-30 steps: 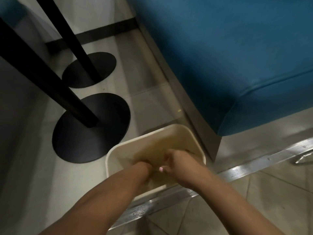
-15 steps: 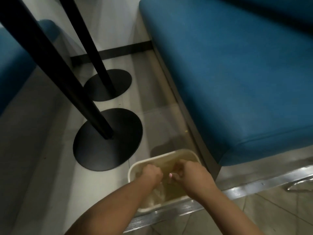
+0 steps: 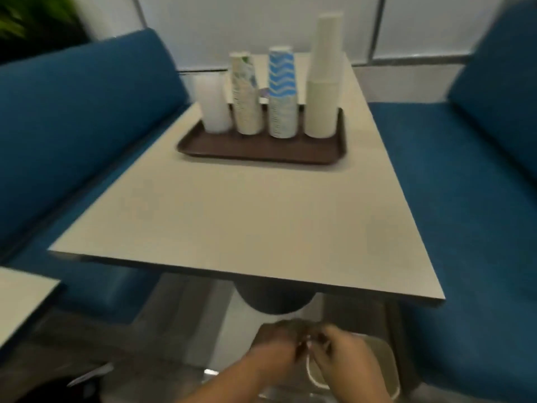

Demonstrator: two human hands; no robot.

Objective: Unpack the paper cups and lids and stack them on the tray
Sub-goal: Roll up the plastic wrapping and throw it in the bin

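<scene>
View swung up from the floor, so now the table [image 3: 247,216] and the tray [image 3: 261,148] of cup stacks [image 3: 282,94] show up. Both hands [image 3: 308,356] came up out of the bin [image 3: 386,370] and sit together above its rim, blurry.

You face a pale beige rectangular bench [image 3: 247,216] with a thin dark edge, carried on a dark pedestal [image 3: 274,301] seen beneath its near edge. Blue upholstered booth seats flank it: one on your left [image 3: 72,135], one on your right [image 3: 465,199]. Behind the bench runs a light wall of grey-white panels [image 3: 247,24] split by darker vertical seams. Green foliage [image 3: 26,21] shows blurred in the upper left corner. The corner of a second pale table [image 3: 20,301] enters at lower left. The floor [image 3: 180,330] below is grey and shadowed.
</scene>
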